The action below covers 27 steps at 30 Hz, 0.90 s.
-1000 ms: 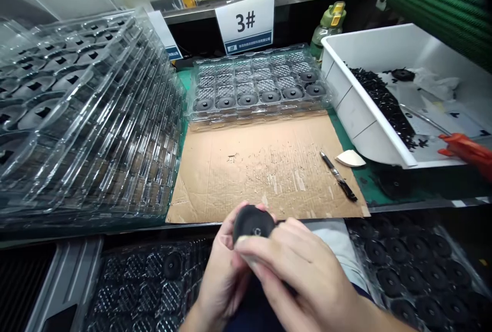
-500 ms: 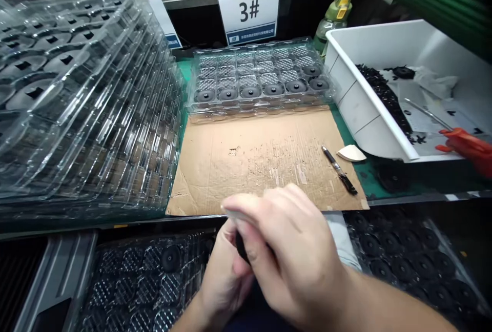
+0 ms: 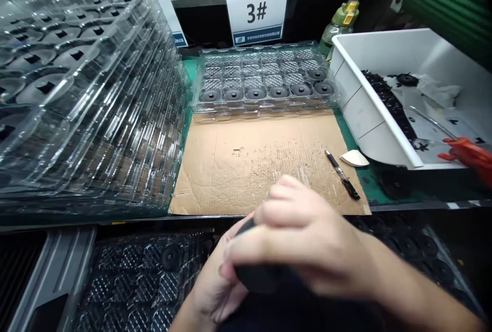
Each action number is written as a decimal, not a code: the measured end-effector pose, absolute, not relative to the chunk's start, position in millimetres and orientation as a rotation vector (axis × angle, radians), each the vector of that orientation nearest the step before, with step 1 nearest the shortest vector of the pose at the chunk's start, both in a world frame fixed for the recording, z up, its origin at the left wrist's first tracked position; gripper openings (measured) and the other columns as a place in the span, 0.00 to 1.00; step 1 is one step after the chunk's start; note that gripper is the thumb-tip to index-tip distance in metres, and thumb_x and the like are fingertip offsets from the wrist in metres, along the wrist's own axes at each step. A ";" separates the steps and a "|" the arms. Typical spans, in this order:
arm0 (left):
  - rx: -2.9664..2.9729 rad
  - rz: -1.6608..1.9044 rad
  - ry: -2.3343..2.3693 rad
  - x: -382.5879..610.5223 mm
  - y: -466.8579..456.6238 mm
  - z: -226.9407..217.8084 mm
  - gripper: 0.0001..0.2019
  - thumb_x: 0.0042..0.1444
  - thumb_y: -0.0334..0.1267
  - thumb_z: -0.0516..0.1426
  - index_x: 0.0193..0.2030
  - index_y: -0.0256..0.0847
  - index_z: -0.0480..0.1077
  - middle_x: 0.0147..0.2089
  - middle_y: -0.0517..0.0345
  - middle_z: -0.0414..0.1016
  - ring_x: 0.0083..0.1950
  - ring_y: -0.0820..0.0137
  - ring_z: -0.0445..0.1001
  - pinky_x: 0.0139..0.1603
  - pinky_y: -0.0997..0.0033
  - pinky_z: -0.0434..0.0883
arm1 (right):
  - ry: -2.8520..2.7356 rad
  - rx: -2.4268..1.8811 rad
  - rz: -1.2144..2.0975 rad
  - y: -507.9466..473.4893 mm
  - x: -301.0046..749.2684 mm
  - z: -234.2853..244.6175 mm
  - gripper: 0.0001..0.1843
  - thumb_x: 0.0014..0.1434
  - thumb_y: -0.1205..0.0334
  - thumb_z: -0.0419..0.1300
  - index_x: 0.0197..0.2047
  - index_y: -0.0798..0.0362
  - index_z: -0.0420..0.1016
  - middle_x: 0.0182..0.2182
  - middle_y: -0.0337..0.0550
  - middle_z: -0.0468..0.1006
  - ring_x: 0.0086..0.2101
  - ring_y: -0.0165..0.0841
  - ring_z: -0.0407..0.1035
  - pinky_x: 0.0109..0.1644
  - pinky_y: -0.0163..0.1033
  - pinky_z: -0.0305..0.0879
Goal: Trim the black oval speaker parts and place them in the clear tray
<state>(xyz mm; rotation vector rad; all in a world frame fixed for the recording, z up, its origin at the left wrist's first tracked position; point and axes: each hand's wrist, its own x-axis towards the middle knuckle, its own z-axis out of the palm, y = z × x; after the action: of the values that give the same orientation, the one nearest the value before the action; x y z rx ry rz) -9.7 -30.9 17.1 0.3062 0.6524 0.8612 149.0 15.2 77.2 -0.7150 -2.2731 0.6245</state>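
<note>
Both hands meet low in the middle, below the bench's front edge. My left hand (image 3: 213, 291) cups a round black part (image 3: 261, 276) from underneath, fingers curled round it. My right hand (image 3: 307, 240) lies over the top of the same part, fingers wrapped across it, and hides most of it. The hands are smeared by motion. A sheet of brown cardboard (image 3: 265, 163) lies on the bench just beyond them.
A tall stack of clear blister trays (image 3: 84, 96) fills the left. A clear tray (image 3: 265, 83) holding several black round parts stands behind the cardboard. A white bin (image 3: 369, 111) with black scraps is right. A pen-like tool (image 3: 342, 181) lies near it. Trays (image 3: 142, 281) sit below.
My right hand has slid over the black part and now covers it; a second ago the part's round face showed between the fingers. The view has shifted slightly.
</note>
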 end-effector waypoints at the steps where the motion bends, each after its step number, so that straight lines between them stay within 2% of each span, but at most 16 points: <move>1: 0.278 0.847 0.609 -11.7 -31.3 17.8 0.25 0.38 0.47 0.67 0.45 0.43 0.75 0.42 0.56 0.79 0.43 0.62 0.78 0.49 0.65 0.73 | -2.224 -0.789 0.662 18.9 152.7 70.0 0.16 0.66 0.67 0.46 0.43 0.52 0.76 0.25 0.37 0.71 0.27 0.30 0.60 0.33 0.38 0.55; 3: 0.196 0.830 0.502 -15.9 -32.5 17.2 0.28 0.35 0.48 0.68 0.47 0.45 0.74 0.45 0.57 0.79 0.44 0.64 0.78 0.47 0.69 0.74 | -2.039 -1.087 0.710 18.2 162.4 46.7 0.13 0.65 0.66 0.50 0.47 0.53 0.74 0.30 0.40 0.73 0.30 0.30 0.64 0.34 0.37 0.59; 5: 0.127 0.841 0.433 -18.5 -33.3 14.6 0.28 0.37 0.47 0.67 0.49 0.47 0.73 0.48 0.57 0.79 0.46 0.64 0.78 0.46 0.70 0.74 | -1.878 -1.341 0.820 8.1 171.4 14.5 0.13 0.65 0.64 0.51 0.50 0.51 0.72 0.34 0.42 0.75 0.33 0.31 0.68 0.35 0.36 0.62; 8: 0.094 0.849 0.410 -19.3 -32.4 10.2 0.27 0.38 0.45 0.67 0.49 0.46 0.73 0.48 0.55 0.79 0.47 0.62 0.78 0.47 0.69 0.74 | -1.857 -1.460 1.021 -13.6 179.6 -32.8 0.15 0.64 0.62 0.50 0.50 0.50 0.72 0.37 0.42 0.78 0.37 0.33 0.72 0.38 0.38 0.67; 10: 0.095 0.831 0.428 -18.8 -30.2 9.2 0.27 0.37 0.45 0.67 0.49 0.47 0.73 0.48 0.55 0.79 0.47 0.61 0.78 0.47 0.69 0.74 | -1.877 -1.463 1.068 -23.6 183.0 -48.3 0.14 0.63 0.62 0.51 0.48 0.50 0.74 0.38 0.42 0.79 0.38 0.35 0.73 0.41 0.40 0.69; 13: 0.115 0.809 0.441 -16.5 -26.9 10.9 0.28 0.37 0.45 0.67 0.49 0.45 0.73 0.48 0.55 0.79 0.47 0.61 0.78 0.47 0.70 0.73 | -1.794 -1.535 1.010 -26.2 187.2 -31.7 0.13 0.63 0.61 0.51 0.47 0.49 0.73 0.43 0.42 0.79 0.42 0.37 0.73 0.42 0.39 0.69; 17: 0.133 0.800 0.471 -9.6 -27.2 13.0 0.28 0.37 0.45 0.68 0.49 0.44 0.73 0.47 0.55 0.79 0.46 0.63 0.77 0.47 0.71 0.72 | -1.751 -1.407 0.735 -23.1 179.3 32.0 0.13 0.64 0.64 0.53 0.51 0.45 0.69 0.45 0.38 0.77 0.42 0.32 0.71 0.41 0.34 0.66; 20: 0.178 0.828 0.590 -6.6 -30.1 9.9 0.30 0.36 0.44 0.68 0.50 0.43 0.72 0.46 0.55 0.79 0.47 0.67 0.75 0.50 0.75 0.69 | -1.964 -1.083 0.544 -21.9 163.5 60.3 0.15 0.64 0.69 0.51 0.53 0.52 0.68 0.38 0.41 0.78 0.34 0.31 0.69 0.37 0.37 0.62; 24: 0.261 0.965 0.713 -7.6 -32.5 5.7 0.28 0.36 0.46 0.68 0.48 0.47 0.73 0.47 0.59 0.78 0.49 0.69 0.74 0.51 0.76 0.69 | -2.107 -1.222 0.604 -15.9 153.0 62.5 0.14 0.64 0.72 0.49 0.46 0.57 0.74 0.26 0.39 0.74 0.25 0.30 0.64 0.29 0.37 0.57; 27: 0.296 0.967 0.699 -4.4 -30.9 8.9 0.25 0.39 0.46 0.67 0.47 0.47 0.74 0.47 0.59 0.79 0.50 0.67 0.73 0.53 0.73 0.68 | -2.081 -1.157 0.477 -14.9 147.5 57.1 0.14 0.64 0.71 0.49 0.46 0.58 0.73 0.28 0.42 0.76 0.26 0.32 0.65 0.30 0.38 0.58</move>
<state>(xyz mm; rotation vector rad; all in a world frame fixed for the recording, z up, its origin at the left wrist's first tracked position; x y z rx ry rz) -4.4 -30.9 8.9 0.2962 0.6994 0.9670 147.5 -14.9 57.1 -1.1571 -2.0812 0.4771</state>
